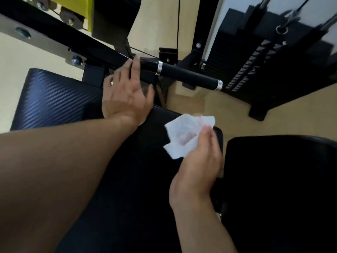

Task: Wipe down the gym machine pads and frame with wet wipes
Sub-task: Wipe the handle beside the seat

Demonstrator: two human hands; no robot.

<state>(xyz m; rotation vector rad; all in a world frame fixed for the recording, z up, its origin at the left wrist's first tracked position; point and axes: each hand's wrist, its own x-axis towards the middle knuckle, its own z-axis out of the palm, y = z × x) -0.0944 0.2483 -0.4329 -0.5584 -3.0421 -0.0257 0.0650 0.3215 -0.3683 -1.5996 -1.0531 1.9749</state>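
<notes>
Right hand (196, 161) noted low and centre-right, fingers curled round a white wet wipe (184, 136), crumpled and pinched between thumb and fingertips. Wipe projecting up and to the left of the grip, held above the dark central pad (145, 179); contact between wipe and pad cannot be confirmed. Faint pinkish tint seen through the wipe where the fingers lie behind it.

Left hand (127, 94) noted up and to the left of the wipe, fingers straight and spread, holding nothing. Fingertips laid against the black frame bar (102, 50) at the point where it meets the black handle grip (187, 74); heel of the hand resting at the upper edge of the central pad. Left forearm crossing the lower left of the view over the same pad.

Handle grip running out to the right of the left fingertips, above the wipe, bounded by a chrome ring at each end.

Textured pad (54, 99) with a carbon-weave pattern lying left of the left hand, well apart from the wipe. Further black pad (280, 189) lying immediately right of the right hand, separated from the central pad by a narrow gap.

Weight stack (255, 61) standing above and right of the wipe, beyond the handle end, with cables and a metal clip above it. Yellow panel (73, 10) and bolted bracket at the far upper left. Pale floor (237, 106) visible between the machine parts. Slight motion blur present around both hands.
</notes>
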